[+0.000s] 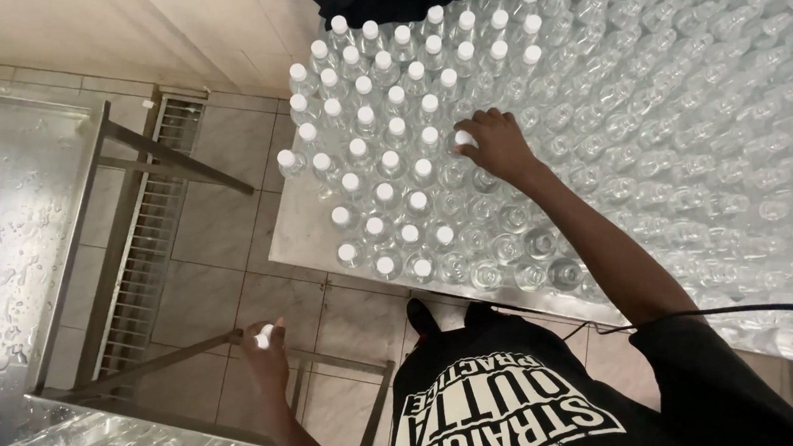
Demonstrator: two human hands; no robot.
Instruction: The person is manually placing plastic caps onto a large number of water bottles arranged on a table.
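The right hand [497, 143] grips a white cap [463, 138] atop a clear plastic bottle [467, 155] among the packed bottles on the desk [295, 241]. The left hand [267, 357], lower left above the tiled floor [215, 220], pinches another white cap [263, 337]. Capped bottles [387, 109] stand far left of it.
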